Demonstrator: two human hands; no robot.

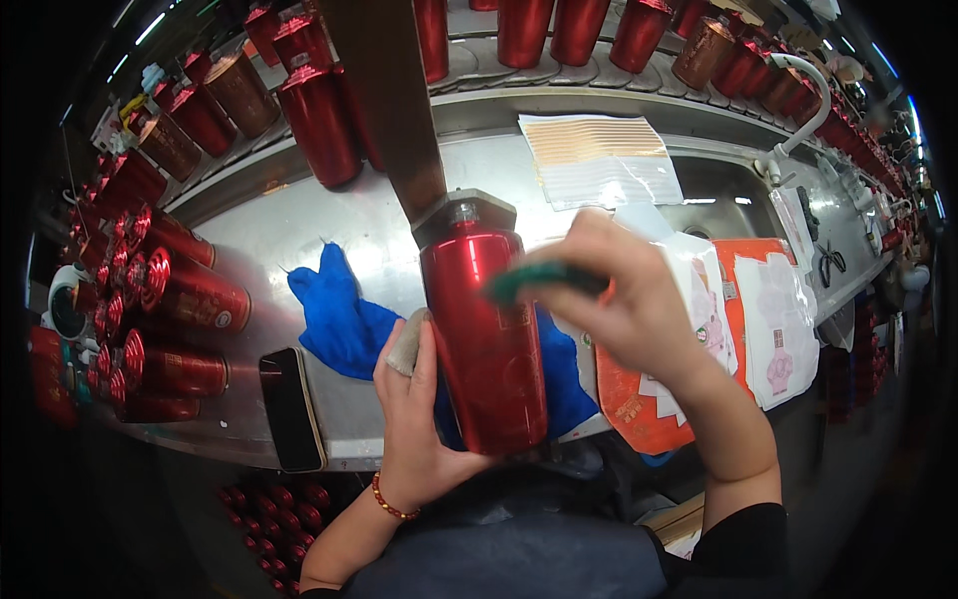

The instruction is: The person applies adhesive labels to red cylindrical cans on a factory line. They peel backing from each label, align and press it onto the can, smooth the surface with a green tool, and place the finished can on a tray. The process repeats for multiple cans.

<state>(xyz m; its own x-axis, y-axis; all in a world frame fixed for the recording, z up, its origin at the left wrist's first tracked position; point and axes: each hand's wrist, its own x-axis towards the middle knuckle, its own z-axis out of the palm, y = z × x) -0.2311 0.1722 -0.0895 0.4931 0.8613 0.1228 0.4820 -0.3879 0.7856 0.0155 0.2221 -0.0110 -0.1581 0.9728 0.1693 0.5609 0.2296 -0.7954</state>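
A glossy red metallic bottle [484, 349] lies tilted before me, its neck pointing away toward a grey angular block [424, 228] at the foot of a brown post. My left hand [414, 429] grips the bottle's lower left side; a grey wrap [406, 344] covers one finger. In my right hand [619, 295], smeared by motion, is a dark green flat piece [549, 278], held over the bottle's right side near a small gold label. Whether it touches the surface I cannot tell. A blue cloth [344, 314] spreads beneath and beside the bottle.
A black phone [291, 409] lies at the left edge of the metal table. Red bottles [190, 290] crowd the left side; more line the conveyor [479, 75] behind. Printed sheets [773, 329] lie on an orange folder [639, 414] at right, near a sink [733, 200].
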